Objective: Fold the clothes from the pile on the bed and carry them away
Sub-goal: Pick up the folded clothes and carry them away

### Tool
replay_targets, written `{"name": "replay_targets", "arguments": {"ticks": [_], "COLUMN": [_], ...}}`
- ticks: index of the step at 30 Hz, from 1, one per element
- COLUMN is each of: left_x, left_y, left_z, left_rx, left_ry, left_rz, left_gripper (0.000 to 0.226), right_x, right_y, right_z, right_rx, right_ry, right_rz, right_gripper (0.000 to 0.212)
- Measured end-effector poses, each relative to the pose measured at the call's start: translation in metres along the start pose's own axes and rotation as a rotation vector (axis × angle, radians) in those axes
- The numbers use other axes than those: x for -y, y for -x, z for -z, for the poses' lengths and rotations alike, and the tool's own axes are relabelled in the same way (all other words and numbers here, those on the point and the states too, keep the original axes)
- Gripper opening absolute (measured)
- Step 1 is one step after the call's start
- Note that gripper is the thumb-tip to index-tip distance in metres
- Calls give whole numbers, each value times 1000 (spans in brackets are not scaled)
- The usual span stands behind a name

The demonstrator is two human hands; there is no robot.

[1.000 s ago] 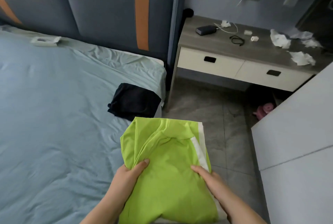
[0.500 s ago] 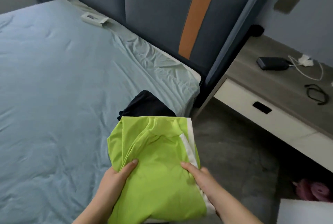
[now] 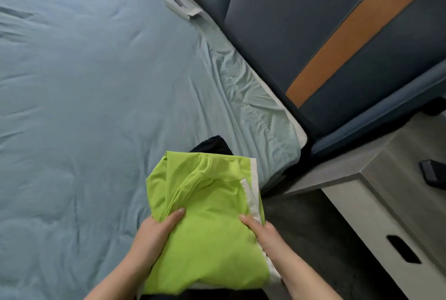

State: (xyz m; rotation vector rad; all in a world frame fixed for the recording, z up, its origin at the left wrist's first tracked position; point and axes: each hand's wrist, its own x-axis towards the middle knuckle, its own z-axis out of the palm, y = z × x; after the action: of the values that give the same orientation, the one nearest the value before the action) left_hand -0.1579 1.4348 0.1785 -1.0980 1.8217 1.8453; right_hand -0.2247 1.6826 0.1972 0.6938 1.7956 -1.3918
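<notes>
A folded lime-green garment (image 3: 212, 222) with a white edge strip is held up in front of me, over the bed's near corner. My left hand (image 3: 154, 234) grips its left side, thumb on top and fingers underneath. On the right edge my right hand (image 3: 263, 232) holds it the same way, thumb on top. A folded black garment (image 3: 212, 146) lies on the light blue bed (image 3: 91, 106) just beyond the green one, mostly hidden by it. More dark fabric (image 3: 193, 296) shows beneath the green garment at the bottom edge.
A padded blue headboard (image 3: 313, 34) with an orange stripe runs behind the bed. A white remote-like box (image 3: 182, 5) lies near the headboard. A nightstand (image 3: 391, 203) with drawers stands at the right, a dark object (image 3: 434, 173) on top. Grey floor (image 3: 313, 239) lies between bed and nightstand.
The view has swung left and closer toward the bed; the nightstand has slid to the right edge. Both hands keep the same hold on the green garment, now nearer the black garment.
</notes>
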Motion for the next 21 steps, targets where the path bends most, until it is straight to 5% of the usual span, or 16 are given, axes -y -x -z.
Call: {"name": "replay_targets", "arguments": {"ticks": [5,11,17,21], "left_x": [-6,-8,1,29], "left_y": [-22,-45,-90,-137], "left_z": [-24,-74,-111,-126], "left_rx": [-56,-258,-377,-461], "left_ry": [116,245,344,359], "left_rz": [42,104,111,115], "left_gripper": [65,47,40,43], "right_x": [26,67,95,83], "right_y": [-45,-113,-192,-249], "right_z": [14,42,53,49], "right_rx": [101,245,360,351], "right_ry": [28,162,278,320], "right_rz": [-33,-74,-22,41], "right_gripper": [33,41,27,62]}}
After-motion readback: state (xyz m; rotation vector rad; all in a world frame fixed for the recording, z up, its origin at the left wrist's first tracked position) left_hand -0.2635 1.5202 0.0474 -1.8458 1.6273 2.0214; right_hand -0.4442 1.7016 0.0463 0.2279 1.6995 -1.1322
